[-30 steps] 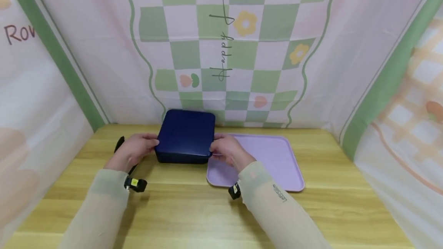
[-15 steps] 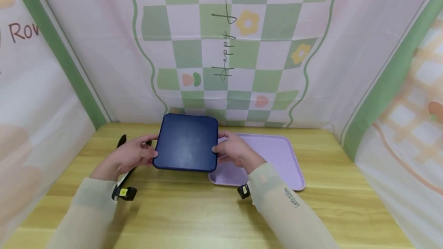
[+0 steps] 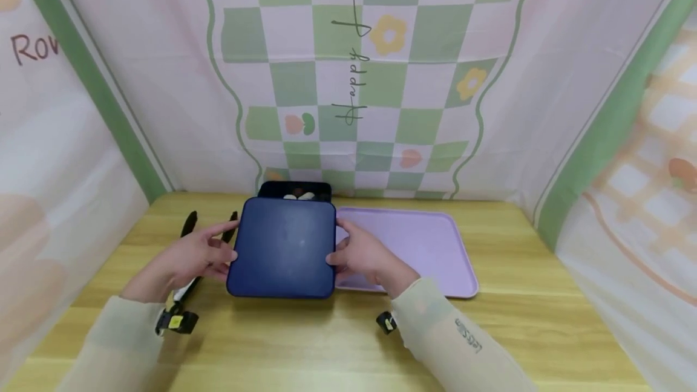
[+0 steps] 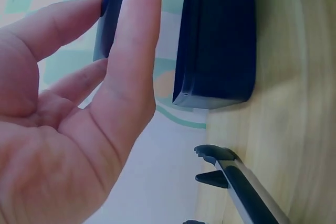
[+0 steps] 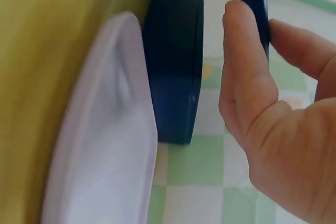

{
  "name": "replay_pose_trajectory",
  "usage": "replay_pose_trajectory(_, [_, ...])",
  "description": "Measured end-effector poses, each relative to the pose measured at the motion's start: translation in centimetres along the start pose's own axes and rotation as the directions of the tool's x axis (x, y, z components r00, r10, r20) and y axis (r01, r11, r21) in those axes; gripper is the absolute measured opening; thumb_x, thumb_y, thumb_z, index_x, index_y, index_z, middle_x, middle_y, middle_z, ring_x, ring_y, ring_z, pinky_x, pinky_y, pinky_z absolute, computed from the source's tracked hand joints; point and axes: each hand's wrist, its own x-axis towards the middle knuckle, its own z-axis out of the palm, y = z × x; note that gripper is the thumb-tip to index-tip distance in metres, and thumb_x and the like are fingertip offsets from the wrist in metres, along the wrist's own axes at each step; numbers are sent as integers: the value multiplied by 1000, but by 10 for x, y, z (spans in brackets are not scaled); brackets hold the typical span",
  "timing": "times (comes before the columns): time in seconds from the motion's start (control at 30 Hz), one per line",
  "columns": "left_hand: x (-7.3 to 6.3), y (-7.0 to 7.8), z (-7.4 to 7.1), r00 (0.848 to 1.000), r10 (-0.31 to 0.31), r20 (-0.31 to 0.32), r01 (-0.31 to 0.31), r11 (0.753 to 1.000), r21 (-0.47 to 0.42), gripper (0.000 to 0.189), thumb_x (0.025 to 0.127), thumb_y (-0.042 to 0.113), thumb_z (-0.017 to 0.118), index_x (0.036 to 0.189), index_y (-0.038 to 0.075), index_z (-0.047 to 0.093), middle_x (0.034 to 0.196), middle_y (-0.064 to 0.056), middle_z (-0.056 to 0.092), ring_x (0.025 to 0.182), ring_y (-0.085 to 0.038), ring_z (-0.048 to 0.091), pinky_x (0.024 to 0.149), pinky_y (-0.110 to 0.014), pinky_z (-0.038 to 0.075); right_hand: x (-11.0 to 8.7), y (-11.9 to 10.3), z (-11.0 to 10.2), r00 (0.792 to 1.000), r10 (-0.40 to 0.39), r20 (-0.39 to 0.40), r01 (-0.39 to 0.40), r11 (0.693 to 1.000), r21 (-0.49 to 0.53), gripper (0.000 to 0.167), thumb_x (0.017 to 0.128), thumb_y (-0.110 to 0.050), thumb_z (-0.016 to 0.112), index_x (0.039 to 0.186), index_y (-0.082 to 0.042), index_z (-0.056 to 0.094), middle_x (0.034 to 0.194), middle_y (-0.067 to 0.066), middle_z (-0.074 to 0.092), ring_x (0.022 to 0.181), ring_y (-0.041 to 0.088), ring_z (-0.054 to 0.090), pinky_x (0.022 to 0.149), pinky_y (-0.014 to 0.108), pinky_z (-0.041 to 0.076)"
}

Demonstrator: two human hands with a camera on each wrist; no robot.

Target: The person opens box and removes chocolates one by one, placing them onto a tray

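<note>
On the left of the wooden desk (image 3: 305, 343) lie black-tipped tongs (image 3: 192, 259), just beside the left hand (image 3: 193, 257). That hand, fingers nearly straight, presses the left edge of the dark blue lid (image 3: 282, 248); the right hand (image 3: 363, 257) grips its right edge between thumb and fingers. The lid hangs level between both hands, equally near each, lifted clear and toward the person from the open dark blue box (image 3: 294, 190) standing behind it at the desk's back. Something pale shows inside. Right of the box lies a lilac tray (image 3: 430, 247). Checked pastel cloth (image 3: 381, 77) walls the space.
</note>
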Motion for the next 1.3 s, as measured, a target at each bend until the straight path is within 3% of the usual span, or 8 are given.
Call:
replay_pose_trajectory(0.2, [-19,-9,5,1000,6,12,-7,997,74,86,92,1,65,159,3,12,98,-20,59,79,-35,65,71,-49,58,-20,7,18,999,-12,33,15,997,-74,93,86,10,69,159,-6,14,97,25,55,67,31,65,63,49,58])
replay_pose_trajectory(0.4, [-37,-21,11,998,-43,35,39,994,107,85,92,1,65,157,-2,9,96,-18,57,77,-33,63,69,-49,58,-37,14,35,997,-11,72,22,988,-156,92,87,8,69,157,1,10,90,20,57,68,30,65,61,45,59])
replay_pose_trajectory(0.63, [-50,-41,17,995,-94,33,87,984,152,84,90,0,66,154,-9,12,90,-18,54,71,-32,62,65,-49,58,-47,21,49,986,-33,162,75,962,-262,51,84,13,67,130,5,46,91,12,60,71,24,64,55,38,58])
replay_pose_trajectory(0.8, [-50,-54,20,996,-91,16,85,975,205,82,87,-2,66,153,-11,17,89,-17,56,70,-31,62,62,-47,58,-47,28,54,982,-25,187,90,934,-346,35,83,12,69,112,2,52,87,10,58,63,23,65,53,33,57])
replay_pose_trajectory(0.97, [-48,-62,25,995,-96,7,93,974,205,79,85,-5,65,150,-13,22,88,-17,56,68,-30,61,59,-46,58,-45,30,56,990,29,141,51,847,-529,52,84,-1,76,126,11,47,81,8,57,54,20,65,52,30,54])
replay_pose_trajectory(1.1, [-47,-65,30,993,-120,-16,120,969,215,76,84,-6,64,150,-12,26,88,-17,54,67,-30,61,58,-45,57,-45,30,57,990,41,134,62,728,-683,80,87,-16,77,141,20,32,64,0,61,53,13,62,71,29,54])
replay_pose_trajectory(1.17, [-48,-65,32,990,-136,-36,141,963,229,76,83,-6,64,150,-10,28,89,-18,54,67,-30,61,58,-45,57,-46,30,58,990,34,140,84,658,-749,80,88,-22,77,141,20,34,60,-2,61,56,10,59,77,28,51])
replay_pose_trajectory(1.3, [-48,-62,38,986,-145,-86,163,950,265,73,83,-7,64,149,-9,32,88,-17,55,67,-30,61,58,-44,57,-46,28,59,991,12,134,104,559,-823,75,87,-27,78,137,17,44,83,9,68,75,15,62,78,31,51])
